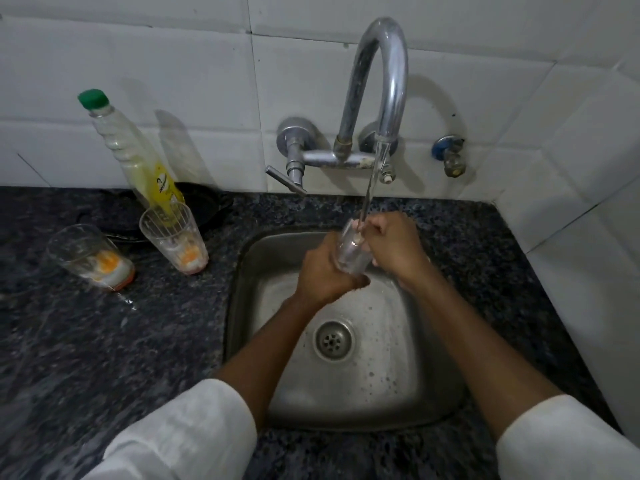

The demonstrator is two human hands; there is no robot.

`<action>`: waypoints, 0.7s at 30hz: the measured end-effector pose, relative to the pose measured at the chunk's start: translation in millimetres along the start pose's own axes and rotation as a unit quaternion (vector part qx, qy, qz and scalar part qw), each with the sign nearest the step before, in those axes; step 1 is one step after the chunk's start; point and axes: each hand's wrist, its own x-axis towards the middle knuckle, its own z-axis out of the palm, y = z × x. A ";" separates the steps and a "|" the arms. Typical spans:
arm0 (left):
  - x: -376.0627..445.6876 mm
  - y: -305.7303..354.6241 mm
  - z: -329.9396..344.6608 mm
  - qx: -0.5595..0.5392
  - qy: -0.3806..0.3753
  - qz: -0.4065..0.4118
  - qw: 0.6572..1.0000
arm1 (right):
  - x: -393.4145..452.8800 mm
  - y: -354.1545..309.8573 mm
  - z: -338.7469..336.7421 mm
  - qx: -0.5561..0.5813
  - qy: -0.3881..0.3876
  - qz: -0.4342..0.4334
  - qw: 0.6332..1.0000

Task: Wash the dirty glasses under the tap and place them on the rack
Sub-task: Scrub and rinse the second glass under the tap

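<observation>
Over the steel sink, set into the dark speckled tabletop, a clear glass is held between both hands, its mouth tilted up and away toward the wall so that the stream of water from the curved tap falls at its rim. The left hand grips the glass from the left side and below, its fingers curled round the lower body and base, thumb side toward the person. The right hand holds the upper part from the right; its fingers are curled and bunched close together at the rim, right where the water lands, though whether any reach inside the glass cannot be told. Both white sleeves are pushed up the forearms. To the left of the sink, two dirty glasses stand on the tabletop with orange residue at the bottom: one near the sink's back left corner, the other farther left. A green-capped bottle of yellow liquid stands behind them by the tiled wall.
</observation>
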 end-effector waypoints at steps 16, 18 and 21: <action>-19.8 38.2 -49.5 0.456 -0.019 0.107 0.883 | -5.1 24.6 47.7 0.253 -0.036 0.345 0.903; -23.7 41.8 -68.6 0.441 -0.028 0.070 0.894 | -3.3 17.3 53.8 0.313 -0.043 0.355 0.880; -28.4 43.9 -90.1 0.444 -0.040 0.050 0.894 | -2.4 5.5 54.1 0.306 0.012 0.335 0.891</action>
